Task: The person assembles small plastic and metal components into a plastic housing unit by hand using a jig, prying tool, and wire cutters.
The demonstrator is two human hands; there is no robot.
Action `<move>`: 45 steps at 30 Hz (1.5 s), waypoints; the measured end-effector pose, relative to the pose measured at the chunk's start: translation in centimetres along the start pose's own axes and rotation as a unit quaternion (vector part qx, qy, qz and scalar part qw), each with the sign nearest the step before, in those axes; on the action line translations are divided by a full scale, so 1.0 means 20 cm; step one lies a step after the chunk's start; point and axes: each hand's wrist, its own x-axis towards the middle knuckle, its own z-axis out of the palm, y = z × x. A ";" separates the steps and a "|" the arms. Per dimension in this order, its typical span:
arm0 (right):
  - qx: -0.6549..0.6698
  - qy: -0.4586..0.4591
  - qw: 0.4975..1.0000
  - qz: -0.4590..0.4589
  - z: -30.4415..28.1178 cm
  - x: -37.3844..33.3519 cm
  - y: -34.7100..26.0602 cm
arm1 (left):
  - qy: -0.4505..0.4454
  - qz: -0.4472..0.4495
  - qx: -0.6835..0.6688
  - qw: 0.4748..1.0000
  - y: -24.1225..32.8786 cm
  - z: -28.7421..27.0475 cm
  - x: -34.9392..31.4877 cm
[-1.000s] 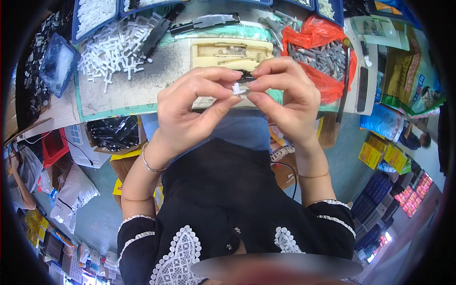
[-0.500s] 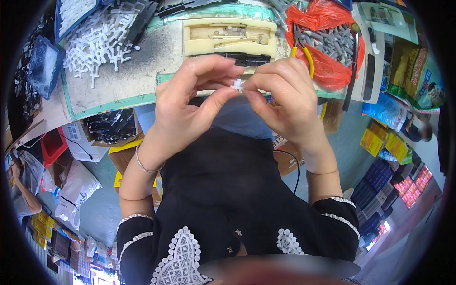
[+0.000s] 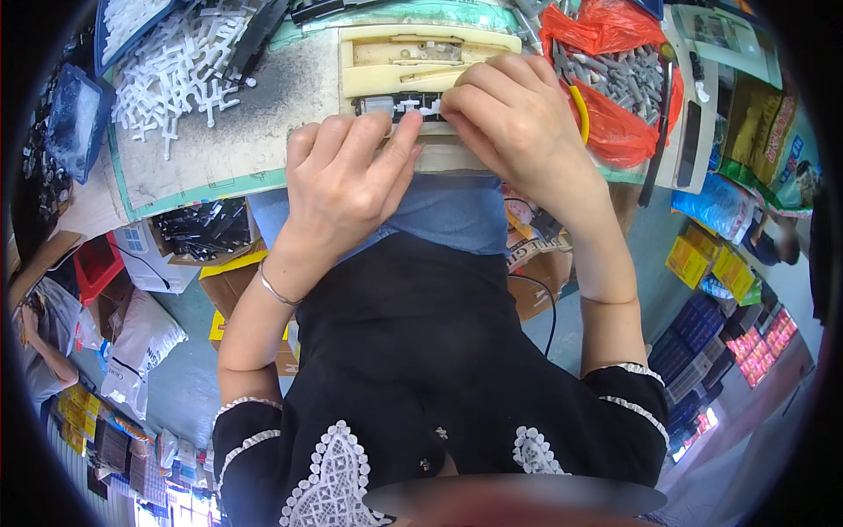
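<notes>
A black plastic housing (image 3: 358, 104) lies along the near side of a cream fixture block (image 3: 430, 58). In it show a light grey cylinder (image 3: 379, 104) and small white plastic parts (image 3: 408, 105). My left hand (image 3: 347, 171) is at the housing's near edge, its index fingertip touching or almost touching the white parts. The thumb of that hand stands apart, with nothing seen in its grasp. My right hand (image 3: 527, 123) pinches the right end of a white plastic part (image 3: 430, 108) over the housing; its fingers cover the housing's right end.
White branched plastic pieces (image 3: 189, 70) are heaped at the far left, beside a blue tray (image 3: 81, 123). At the right, a red plastic bag (image 3: 615, 132) contains grey parts (image 3: 615, 79), with yellow-handled pliers (image 3: 580, 114) against it. Boxes of black parts (image 3: 206, 230) stand below the table edge.
Both hands have moved away from me, from above the table edge to the black housing. The white part held between them is now at the housing, and the left hand has released its pinch.
</notes>
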 end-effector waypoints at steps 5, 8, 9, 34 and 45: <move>0.000 -0.034 0.999 0.012 -0.03 0.03 -0.01 | 0.009 0.010 0.007 1.000 0.00 0.01 0.01; -0.008 -0.059 0.998 0.002 -0.05 0.02 0.00 | 0.009 0.010 0.005 1.000 0.01 0.02 0.00; 0.015 -0.032 0.999 0.022 -0.05 0.01 0.01 | 0.013 0.015 0.003 1.000 0.01 0.02 0.00; 0.123 0.117 0.958 0.232 -0.03 0.00 0.17 | -0.013 -0.018 0.024 0.999 -0.04 -0.03 -0.10; -0.135 0.019 0.956 0.258 -0.05 0.14 0.27 | 0.022 -0.283 0.067 0.957 -0.45 -0.25 -0.11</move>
